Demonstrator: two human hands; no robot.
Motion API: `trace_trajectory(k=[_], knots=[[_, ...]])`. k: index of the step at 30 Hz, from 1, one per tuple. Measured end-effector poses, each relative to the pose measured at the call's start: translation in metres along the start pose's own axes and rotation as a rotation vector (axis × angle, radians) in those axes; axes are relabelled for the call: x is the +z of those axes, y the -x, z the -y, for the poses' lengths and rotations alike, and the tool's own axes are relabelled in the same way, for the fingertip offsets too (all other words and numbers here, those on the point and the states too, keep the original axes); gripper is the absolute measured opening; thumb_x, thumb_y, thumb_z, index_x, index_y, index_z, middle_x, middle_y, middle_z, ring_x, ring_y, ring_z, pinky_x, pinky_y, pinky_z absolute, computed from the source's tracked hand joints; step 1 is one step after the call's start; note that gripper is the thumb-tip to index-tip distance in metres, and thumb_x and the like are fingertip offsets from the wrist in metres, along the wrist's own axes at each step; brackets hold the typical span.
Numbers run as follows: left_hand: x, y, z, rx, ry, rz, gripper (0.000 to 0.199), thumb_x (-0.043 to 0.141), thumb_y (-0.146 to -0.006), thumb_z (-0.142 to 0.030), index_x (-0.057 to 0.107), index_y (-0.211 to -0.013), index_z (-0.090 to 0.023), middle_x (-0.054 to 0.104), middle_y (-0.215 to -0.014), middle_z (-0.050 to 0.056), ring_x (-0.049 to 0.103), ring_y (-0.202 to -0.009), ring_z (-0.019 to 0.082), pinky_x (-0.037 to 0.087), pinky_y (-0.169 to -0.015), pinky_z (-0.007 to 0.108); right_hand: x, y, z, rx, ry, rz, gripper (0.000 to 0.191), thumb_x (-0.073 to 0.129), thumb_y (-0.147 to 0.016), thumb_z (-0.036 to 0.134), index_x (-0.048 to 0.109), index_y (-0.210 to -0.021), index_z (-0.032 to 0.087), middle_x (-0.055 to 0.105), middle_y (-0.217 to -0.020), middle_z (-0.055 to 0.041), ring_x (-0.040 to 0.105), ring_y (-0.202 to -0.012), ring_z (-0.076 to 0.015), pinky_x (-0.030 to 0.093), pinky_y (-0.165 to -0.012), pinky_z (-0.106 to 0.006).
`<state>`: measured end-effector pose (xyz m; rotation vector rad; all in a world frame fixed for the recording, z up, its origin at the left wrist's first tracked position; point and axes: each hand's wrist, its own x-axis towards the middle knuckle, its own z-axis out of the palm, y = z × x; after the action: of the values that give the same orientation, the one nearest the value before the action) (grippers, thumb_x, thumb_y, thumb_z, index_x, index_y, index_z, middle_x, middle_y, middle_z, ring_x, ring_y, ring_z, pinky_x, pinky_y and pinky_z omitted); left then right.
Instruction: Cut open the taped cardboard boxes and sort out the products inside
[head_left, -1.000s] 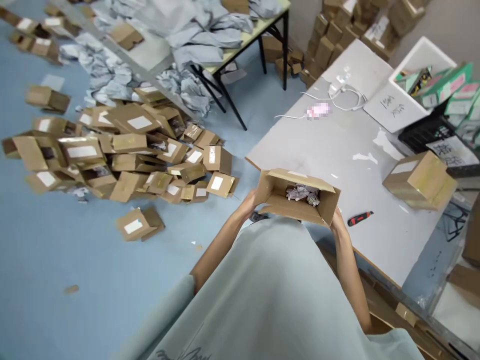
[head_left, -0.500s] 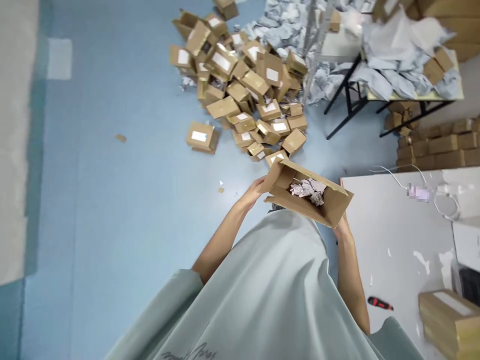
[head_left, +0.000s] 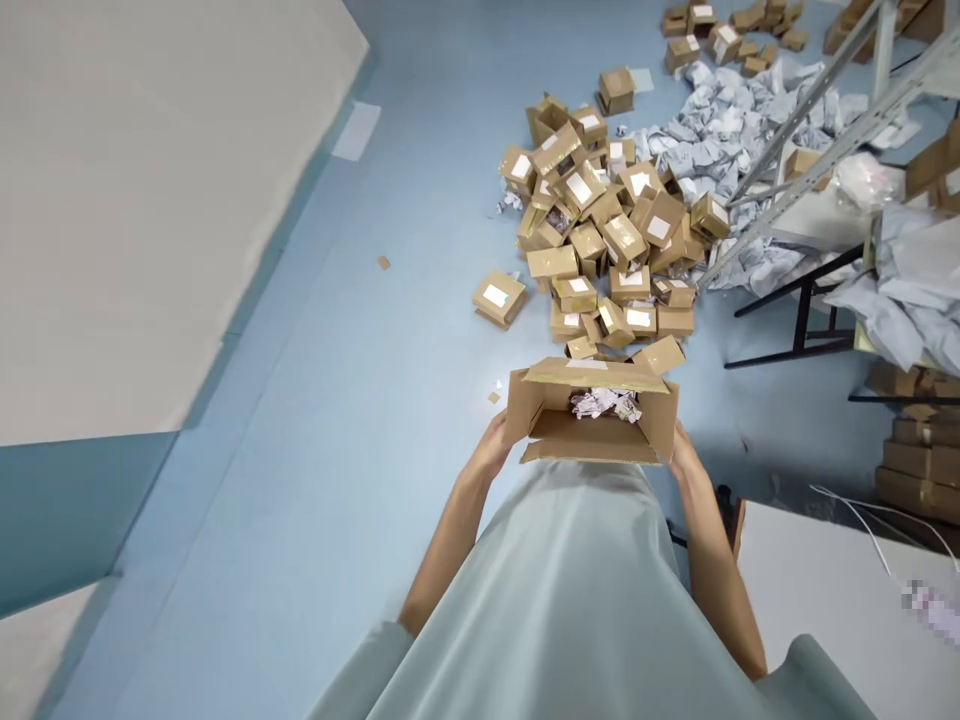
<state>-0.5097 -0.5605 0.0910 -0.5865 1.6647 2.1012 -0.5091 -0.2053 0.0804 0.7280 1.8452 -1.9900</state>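
Between my two hands is a cardboard box (head_left: 592,440) with its flaps standing open toward me, held in front of my body. Crumpled paper (head_left: 604,403) lies inside against its far wall. My left hand (head_left: 493,445) grips the box's left end, and my right hand (head_left: 682,452) grips the right end; most of the fingers are behind the cardboard. Just beyond the box, a heap of cardboard boxes (head_left: 626,240) covers the floor, many with white labels and some with flaps up.
A lone box (head_left: 499,298) sits left of the heap. Grey-white plastic mailers (head_left: 705,125) pile up behind it, beside a metal ladder-like frame (head_left: 814,150). At right are a black-legged table (head_left: 802,315) heaped with bags and a white tabletop (head_left: 832,590) with a cable. Pale walls stand left.
My view has turned to the right, so the heap and tables have shifted across it. The held box now sits level rather than slanting, still in both hands.
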Motion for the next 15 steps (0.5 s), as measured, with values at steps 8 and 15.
trace_trajectory(k=[8,15], knots=[[-0.013,-0.076,-0.07,-0.001,-0.06,-0.094,0.095,0.093,-0.071,-0.086,0.082,-0.144,-0.026,0.083,-0.143,0.015,0.065,-0.151,0.05,0.059,-0.123,0.063,0.041,-0.098,0.058,0.016,-0.061,0.139,0.087,0.097,-0.066,0.086,0.085,-0.135,0.035,0.079,-0.154,-0.0098,0.068,-0.152,-0.0425,0.055,-0.126,-0.061],[-0.043,-0.158,-0.094,-0.104,0.028,-0.1,0.103,0.095,-0.065,-0.089,0.08,-0.147,-0.028,0.071,-0.164,0.014,0.059,-0.159,0.051,0.056,-0.127,0.062,0.084,-0.171,0.109,-0.018,0.031,0.062,0.086,0.089,-0.066,0.096,0.086,-0.125,0.034,0.081,-0.148,-0.0095,0.067,-0.151,-0.0416,0.05,-0.13,-0.06]])
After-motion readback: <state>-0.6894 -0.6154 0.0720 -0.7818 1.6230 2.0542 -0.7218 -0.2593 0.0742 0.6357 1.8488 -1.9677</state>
